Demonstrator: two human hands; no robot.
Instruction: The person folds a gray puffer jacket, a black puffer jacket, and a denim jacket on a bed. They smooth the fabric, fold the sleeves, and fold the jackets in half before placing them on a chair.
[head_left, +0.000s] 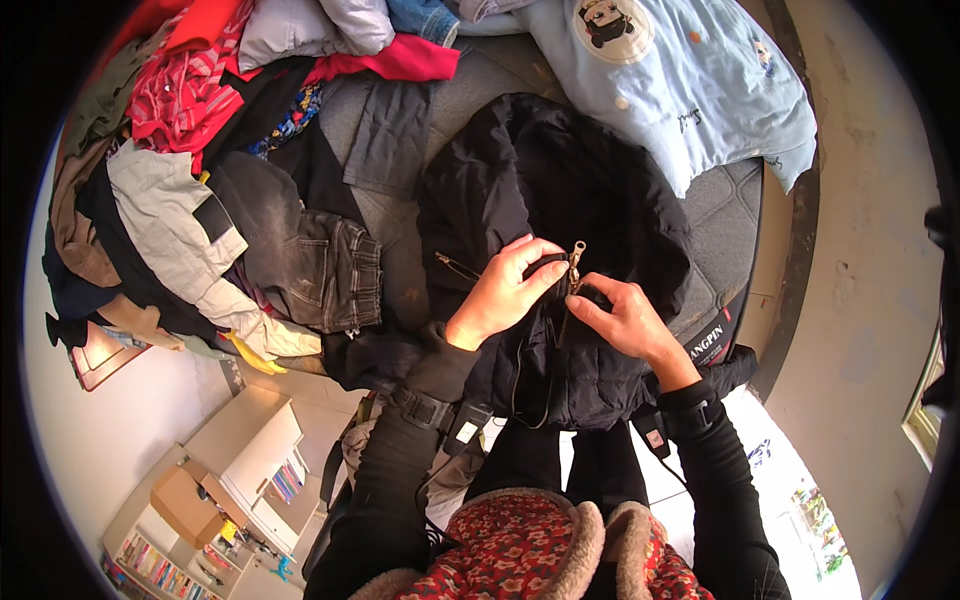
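A black padded jacket (600, 172) lies in front of me on the mattress, its lower part hanging over the near edge. My left hand (510, 289) pinches the jacket's front edge between thumb and fingers, just left of a brass-coloured zipper slider (576, 259). On the other side of the zipper, my right hand (622, 311) grips the cloth next to the metal teeth, thumb on top. The slider's ring-ended pull points up, away from me. A second zipper pull (442, 257) shows on the jacket's left side. Cloth hides several of my fingertips.
Grey quilted mattress (709, 225) lies beneath. Dark elastic-waist jeans (330, 262), a cream garment (172, 225) and red striped clothing (187, 105) pile up at left. A light blue printed quilt (682, 90) covers the far right. A shelf unit (247, 450) with a cardboard box (184, 499) stands lower left.
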